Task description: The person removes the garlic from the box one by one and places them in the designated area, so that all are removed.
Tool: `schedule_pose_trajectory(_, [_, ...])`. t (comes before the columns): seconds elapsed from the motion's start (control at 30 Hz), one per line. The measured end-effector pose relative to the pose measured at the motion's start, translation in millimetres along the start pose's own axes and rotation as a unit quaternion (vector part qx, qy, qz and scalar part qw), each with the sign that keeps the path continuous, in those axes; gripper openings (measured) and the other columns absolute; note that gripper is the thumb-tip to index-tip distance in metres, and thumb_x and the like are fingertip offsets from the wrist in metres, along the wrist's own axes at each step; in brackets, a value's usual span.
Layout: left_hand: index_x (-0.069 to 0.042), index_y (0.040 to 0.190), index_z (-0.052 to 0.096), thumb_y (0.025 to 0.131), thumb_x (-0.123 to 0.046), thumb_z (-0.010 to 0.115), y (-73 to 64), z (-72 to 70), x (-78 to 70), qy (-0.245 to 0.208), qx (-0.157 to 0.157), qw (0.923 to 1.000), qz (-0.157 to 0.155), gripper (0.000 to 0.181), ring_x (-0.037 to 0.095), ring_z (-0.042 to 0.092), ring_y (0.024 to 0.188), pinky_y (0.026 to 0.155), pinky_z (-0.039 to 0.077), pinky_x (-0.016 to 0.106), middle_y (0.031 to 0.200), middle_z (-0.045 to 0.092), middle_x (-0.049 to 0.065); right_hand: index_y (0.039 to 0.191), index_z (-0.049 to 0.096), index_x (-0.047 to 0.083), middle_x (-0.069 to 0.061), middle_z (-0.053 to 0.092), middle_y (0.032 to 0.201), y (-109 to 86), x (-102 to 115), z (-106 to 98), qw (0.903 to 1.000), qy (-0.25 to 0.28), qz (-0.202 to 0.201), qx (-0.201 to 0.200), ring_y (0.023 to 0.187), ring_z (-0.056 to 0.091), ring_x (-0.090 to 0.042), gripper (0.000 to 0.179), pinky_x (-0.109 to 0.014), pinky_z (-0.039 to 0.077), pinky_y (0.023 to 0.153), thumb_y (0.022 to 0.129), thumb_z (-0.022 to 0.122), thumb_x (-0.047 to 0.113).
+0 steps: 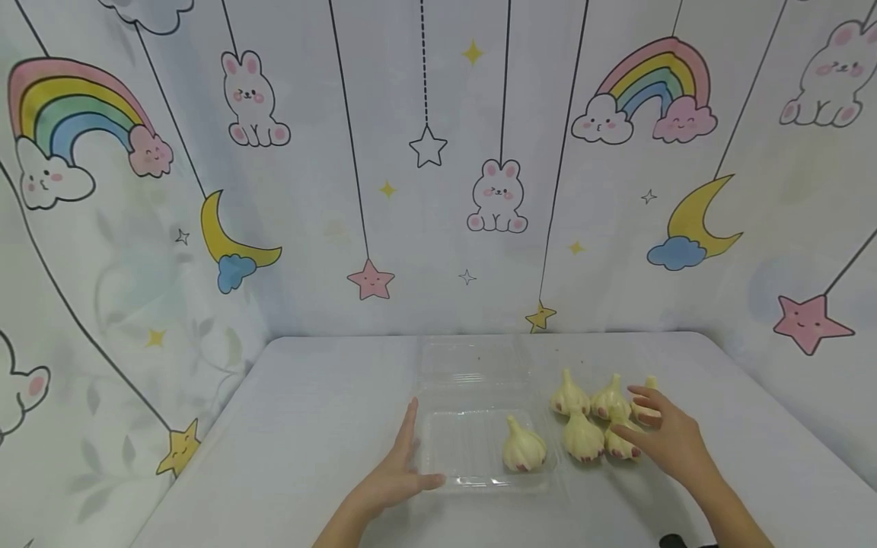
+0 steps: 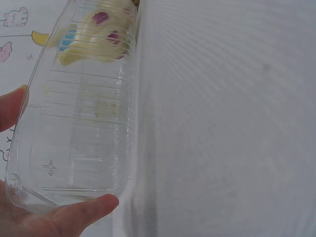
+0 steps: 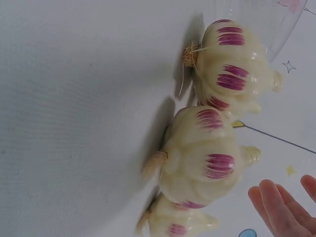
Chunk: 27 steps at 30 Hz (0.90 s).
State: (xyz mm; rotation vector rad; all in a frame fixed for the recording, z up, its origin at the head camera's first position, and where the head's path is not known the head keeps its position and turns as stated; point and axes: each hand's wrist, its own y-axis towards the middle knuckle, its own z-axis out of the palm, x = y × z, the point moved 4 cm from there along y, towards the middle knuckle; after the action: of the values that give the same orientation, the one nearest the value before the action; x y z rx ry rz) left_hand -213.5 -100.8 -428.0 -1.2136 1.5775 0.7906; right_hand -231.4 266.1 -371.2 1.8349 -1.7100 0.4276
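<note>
A clear plastic box lies on the white table with its hinged lid folded back behind it. One garlic bulb sits in its right half. My left hand is at the box's left side, thumb along the front corner and fingers straight up the side; the left wrist view shows the thumb against the clear wall. Over the right end of a group of several garlic bulbs hovers my right hand, fingers spread. In the right wrist view its fingers hold nothing beside a purple-streaked bulb.
Behind the box, the clear lid reaches close to the table's back edge. A cloth printed with rabbits, stars and rainbows hangs along the back and sides. A small black object shows at the bottom edge near the right forearm.
</note>
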Motion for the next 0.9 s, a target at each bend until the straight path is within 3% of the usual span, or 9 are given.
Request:
schedule_pose_trajectory(0.27, [-0.023,0.145,-0.016,0.070,-0.012,0.074,0.1,0.0,0.6,0.001,0.000,1.0000,0.001,0.117,0.056,0.012,0.127,0.094,0.022,0.069,0.149,-0.014,0.021,0.133,0.039,0.002,-0.032,0.044,0.127,-3.0,10,6,0.9986,0.050,0.019,0.009,0.109,0.049,-0.048,0.077,-0.048,0.053,0.071,0.076,0.072,0.040])
schedule_pose_trajectory(0.47, [-0.023,0.145,-0.016,0.070,-0.012,0.074,0.0,0.5,0.4,-0.001,0.000,1.0000,0.002,0.118,0.056,0.012,0.127,0.093,0.022,0.070,0.149,-0.014,0.021,0.133,0.040,0.004,-0.030,0.043,0.129,-3.5,19,14,0.9961,0.084,0.022,0.018,0.111,0.049,-0.046,0.076,-0.041,0.055,0.067,0.075,0.073,0.039])
schedule_pose_trajectory(0.9, [-0.021,0.145,-0.016,0.070,-0.011,0.074,0.4,-0.1,0.4,-0.003,0.000,1.0000,0.003,0.118,0.057,0.012,0.127,0.093,0.020,0.071,0.149,-0.015,0.021,0.128,0.048,0.006,-0.027,0.048,0.125,-5.1,46,29,0.9908,0.129,-0.041,0.010,0.108,0.052,-0.044,0.071,-0.036,0.055,0.073,0.068,0.081,0.025])
